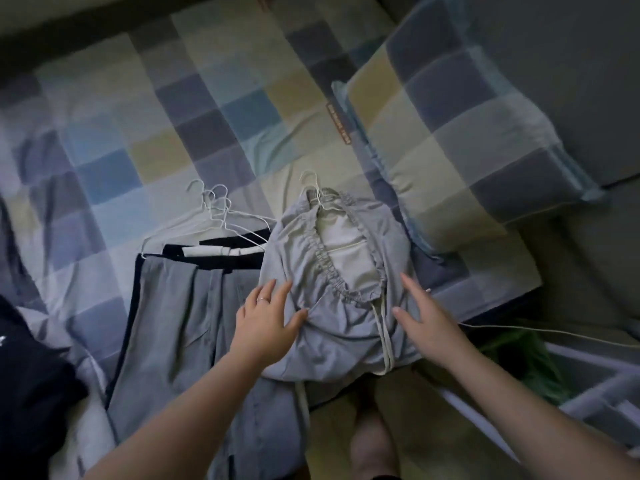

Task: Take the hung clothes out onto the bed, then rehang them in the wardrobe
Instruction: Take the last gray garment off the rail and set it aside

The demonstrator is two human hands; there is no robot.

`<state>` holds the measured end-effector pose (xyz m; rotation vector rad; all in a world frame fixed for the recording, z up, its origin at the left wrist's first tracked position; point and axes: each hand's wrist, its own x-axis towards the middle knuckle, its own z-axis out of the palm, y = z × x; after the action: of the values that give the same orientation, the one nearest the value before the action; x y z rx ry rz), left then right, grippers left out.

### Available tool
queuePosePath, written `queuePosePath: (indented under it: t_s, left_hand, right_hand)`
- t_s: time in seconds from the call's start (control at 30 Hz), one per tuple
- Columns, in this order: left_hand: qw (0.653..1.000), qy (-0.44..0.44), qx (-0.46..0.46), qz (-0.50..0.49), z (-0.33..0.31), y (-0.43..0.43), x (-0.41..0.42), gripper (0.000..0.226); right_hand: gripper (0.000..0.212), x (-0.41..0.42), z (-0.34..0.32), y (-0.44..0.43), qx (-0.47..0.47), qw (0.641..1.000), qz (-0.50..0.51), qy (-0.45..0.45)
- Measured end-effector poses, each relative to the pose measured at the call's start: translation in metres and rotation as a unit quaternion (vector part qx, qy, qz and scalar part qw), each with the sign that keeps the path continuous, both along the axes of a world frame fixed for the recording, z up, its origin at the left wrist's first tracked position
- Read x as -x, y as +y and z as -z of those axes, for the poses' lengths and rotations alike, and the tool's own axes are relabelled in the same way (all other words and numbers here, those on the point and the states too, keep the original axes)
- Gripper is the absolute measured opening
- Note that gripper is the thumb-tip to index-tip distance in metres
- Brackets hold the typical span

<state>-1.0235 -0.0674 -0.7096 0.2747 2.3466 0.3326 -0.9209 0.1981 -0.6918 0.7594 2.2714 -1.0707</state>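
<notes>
Two hands settle a grey drawstring garment on the bed.

The left hand [268,317] and right hand [426,317] are spread wide, fingers straight, gripping nothing, laid against either side of the bunched grey garment [346,344] at lower centre, which sits on its wire hanger [313,188]. Done well, the step means smoothing the gathered waist flat and keeping the hook clear of the hanger stack [214,209] and trousers [173,323] just left. The checked bed cover [173,98] is soft and creased; a matching pillow [450,133] lies upper right; the room is dim.

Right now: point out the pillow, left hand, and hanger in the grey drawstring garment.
pillow [460,140], head view, centre of cover.
left hand [266,320], head view, back of hand.
hanger [316,181], head view, hook wire.
</notes>
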Motion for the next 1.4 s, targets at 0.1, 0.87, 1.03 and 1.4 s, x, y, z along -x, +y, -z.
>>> queuePosePath:
  t_s: [0.1,0.87,1.03,1.4]
  left_hand:
    - [0.999,-0.020,0.027,-0.003,0.068,0.017,0.024,0.064]
    - [0.957,0.211,-0.131,-0.148,0.250,0.081,0.144,0.034]
    - [0.959,0.177,-0.187,-0.121,0.173,0.072,0.123,0.038]
    - [0.977,0.053,-0.208,-0.002,-0.044,0.016,0.032,0.036]
  right_hand:
    - [0.064,0.041,0.069,0.023,-0.014,0.998,-0.047,-0.027]
    - [0.056,0.212,0.286,0.093,-0.208,0.962,-0.168,0.061]
    - [0.022,0.168,0.217,0.104,-0.162,0.972,-0.136,0.102]
    - [0.014,-0.041,-0.028,0.010,-0.137,0.981,0.049,0.129]
